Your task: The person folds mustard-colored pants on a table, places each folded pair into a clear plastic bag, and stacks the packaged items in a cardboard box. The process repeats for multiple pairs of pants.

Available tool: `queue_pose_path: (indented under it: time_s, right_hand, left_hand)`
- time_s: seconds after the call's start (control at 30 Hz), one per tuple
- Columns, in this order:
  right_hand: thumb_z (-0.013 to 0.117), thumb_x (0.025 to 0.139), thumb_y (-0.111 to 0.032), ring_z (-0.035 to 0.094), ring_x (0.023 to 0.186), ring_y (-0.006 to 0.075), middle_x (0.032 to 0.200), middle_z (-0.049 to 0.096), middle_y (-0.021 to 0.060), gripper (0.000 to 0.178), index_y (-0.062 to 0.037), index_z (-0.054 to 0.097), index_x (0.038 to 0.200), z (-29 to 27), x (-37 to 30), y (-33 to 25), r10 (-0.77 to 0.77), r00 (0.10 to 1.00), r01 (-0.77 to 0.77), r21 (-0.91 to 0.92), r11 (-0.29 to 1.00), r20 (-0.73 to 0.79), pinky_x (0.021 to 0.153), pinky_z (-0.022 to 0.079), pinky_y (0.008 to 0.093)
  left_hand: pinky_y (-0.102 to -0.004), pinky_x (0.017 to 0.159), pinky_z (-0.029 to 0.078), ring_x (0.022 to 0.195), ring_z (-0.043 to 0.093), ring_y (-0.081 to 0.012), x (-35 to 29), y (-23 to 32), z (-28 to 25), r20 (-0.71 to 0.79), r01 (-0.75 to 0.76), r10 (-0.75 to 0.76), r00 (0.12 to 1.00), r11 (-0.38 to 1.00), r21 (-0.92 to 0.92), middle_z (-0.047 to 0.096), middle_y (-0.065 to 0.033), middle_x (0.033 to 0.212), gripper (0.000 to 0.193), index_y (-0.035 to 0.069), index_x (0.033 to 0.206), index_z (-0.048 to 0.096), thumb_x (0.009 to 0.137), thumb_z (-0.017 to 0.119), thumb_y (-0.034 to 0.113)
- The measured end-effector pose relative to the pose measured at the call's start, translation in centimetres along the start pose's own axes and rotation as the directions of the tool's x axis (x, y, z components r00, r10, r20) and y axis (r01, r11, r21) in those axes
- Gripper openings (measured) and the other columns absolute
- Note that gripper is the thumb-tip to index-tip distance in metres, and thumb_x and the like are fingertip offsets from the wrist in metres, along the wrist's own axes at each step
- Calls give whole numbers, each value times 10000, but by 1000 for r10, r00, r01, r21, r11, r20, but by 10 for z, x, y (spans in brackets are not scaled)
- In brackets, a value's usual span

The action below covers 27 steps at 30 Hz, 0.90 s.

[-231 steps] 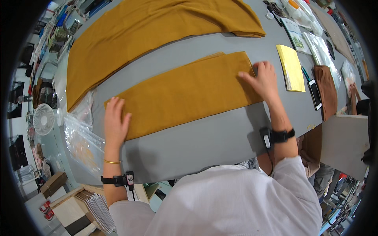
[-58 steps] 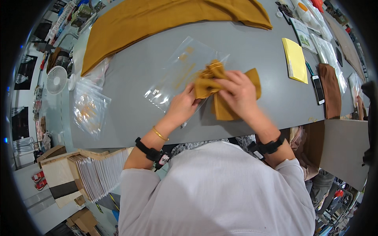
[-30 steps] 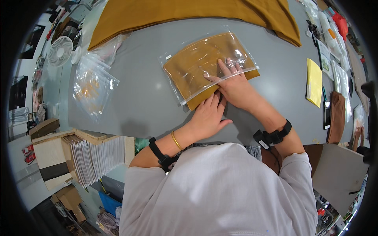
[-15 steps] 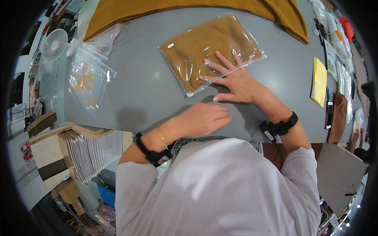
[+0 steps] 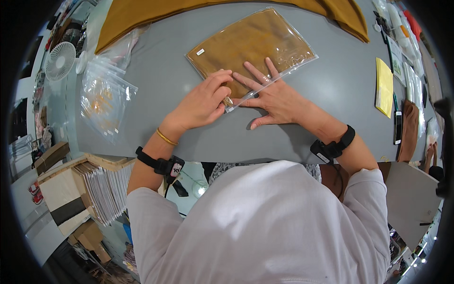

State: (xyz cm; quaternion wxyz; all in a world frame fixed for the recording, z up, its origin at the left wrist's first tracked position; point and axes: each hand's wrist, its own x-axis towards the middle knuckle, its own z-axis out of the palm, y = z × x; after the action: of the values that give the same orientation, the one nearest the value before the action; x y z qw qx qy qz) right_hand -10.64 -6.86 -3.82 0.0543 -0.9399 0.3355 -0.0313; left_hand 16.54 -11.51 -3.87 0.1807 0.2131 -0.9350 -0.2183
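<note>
A clear zip bag (image 5: 295,45) with folded mustard-brown fabric (image 5: 246,35) inside lies tilted on the grey table. Its zip edge runs slantwise toward me, and a small white label shows near its left corner. Across that edge my right hand (image 5: 274,100) lies flat, fingers spread over the plastic. My left hand (image 5: 204,100) is curled at the bag's near left corner, its fingers pinching the plastic there. Beyond the bag stretches a larger piece of mustard cloth (image 5: 203,13).
Several empty-looking zip bags (image 5: 105,97) are piled at the left, near a white fan (image 5: 60,61). To the right lie a yellow pad (image 5: 384,87), a phone (image 5: 397,128) and brown fabric (image 5: 408,130). A wooden box of white sheets (image 5: 106,189) stands below the table's left edge.
My left hand has moved up and forward from the table's near edge to the bag's corner and closed on it. The right hand stays spread on the bag, shifted slightly left.
</note>
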Motion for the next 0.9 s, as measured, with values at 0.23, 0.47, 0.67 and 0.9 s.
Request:
queue_pose_path:
  time_s: [0.23, 0.47, 0.67, 0.9]
  right_hand:
    - [468, 873, -850, 164, 1581, 452, 1721, 225, 142, 773, -458, 481, 1538, 6, 1, -4, 13, 995, -12, 7, 1000, -98, 1208, 94, 768]
    - [695, 905, -517, 506, 1358, 332, 1394, 581, 140, 546, -193, 652, 1342, -6, -31, -5, 28, 963, 4, 118, 993, -267, 1109, 401, 542]
    - [763, 824, -220, 610, 897, 212, 903, 640, 19, 218, -75, 678, 963, 1, -11, -24, -83, 908, 125, 76, 989, -410, 814, 491, 348]
    - [662, 753, -179, 572, 856, 183, 820, 538, 0, 119, -120, 576, 811, 10, -5, -18, -228, 910, 180, -164, 970, -346, 776, 461, 323]
  left_hand:
    - [-515, 1148, 441, 1431, 449, -413, -2, -5, -3, 119, -33, 38, 992, 998, -48, 509, -174, 1385, 293, 28, 1017, 564, 800, 759, -4]
    - [-545, 1154, 468, 1308, 548, -393, -3, 11, -5, 55, -203, 196, 979, 956, 214, 596, -169, 1207, 190, 4, 1002, 618, 840, 710, 41]
    - [-557, 1145, 477, 1197, 591, -385, -11, 26, 21, 67, -174, 166, 984, 972, 157, 621, -163, 1131, 159, -15, 943, 624, 798, 681, 22]
    - [-608, 1167, 446, 1223, 587, -389, -24, 30, 24, -43, -69, 67, 997, 997, -35, 629, -155, 1106, 116, -36, 906, 600, 819, 667, -74]
